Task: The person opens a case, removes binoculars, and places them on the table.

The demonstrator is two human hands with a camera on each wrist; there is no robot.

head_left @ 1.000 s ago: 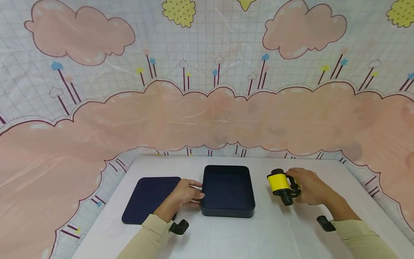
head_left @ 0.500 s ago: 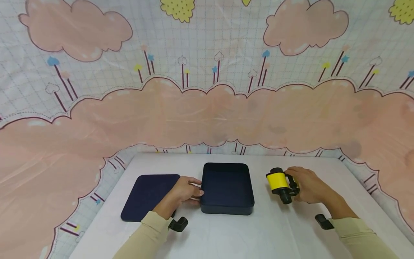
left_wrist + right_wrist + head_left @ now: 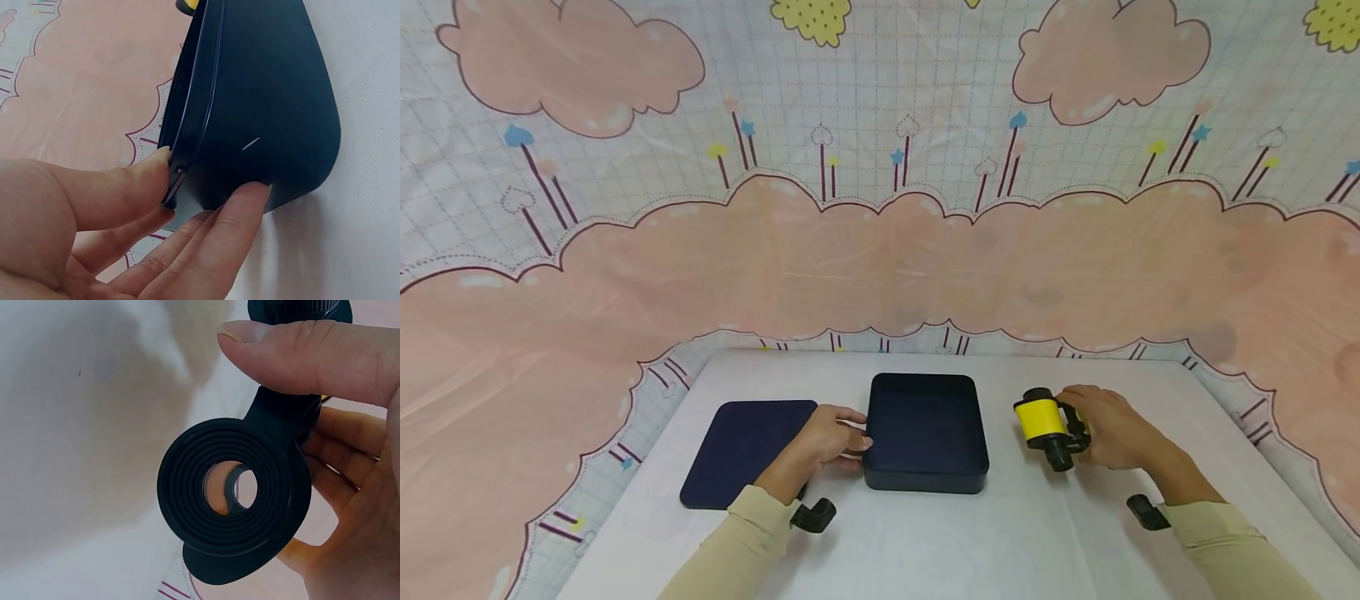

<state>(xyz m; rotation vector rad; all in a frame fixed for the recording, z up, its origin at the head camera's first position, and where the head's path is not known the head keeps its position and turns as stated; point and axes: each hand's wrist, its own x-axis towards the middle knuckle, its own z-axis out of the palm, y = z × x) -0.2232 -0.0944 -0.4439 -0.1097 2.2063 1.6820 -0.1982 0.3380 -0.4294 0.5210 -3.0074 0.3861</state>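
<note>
At the middle of the table is a dark navy square box (image 3: 927, 481), its open top showing a bare inside. My left hand (image 3: 831, 435) touches its left side; in the left wrist view the thumb is at the rim of the box (image 3: 275, 81) and fairly straight fingers rest on the outer wall. My right hand (image 3: 1108, 425) grips yellow and black binoculars (image 3: 1043, 421) from their right side, a shadow beneath them. The right wrist view shows a ribbed black eyepiece (image 3: 181, 487) close up, with the thumb across the black body above.
A flat navy lid (image 3: 741, 454) lies left of the box, partly covered by my left wrist. The white table (image 3: 917, 550) meets a pink and white printed cloth backdrop (image 3: 887, 275). Black wrist devices (image 3: 814, 517) hang by both sleeves.
My right hand and the binoculars have shifted slightly left. The whole head view has moved up a little in the frame. My left hand stays against the box.
</note>
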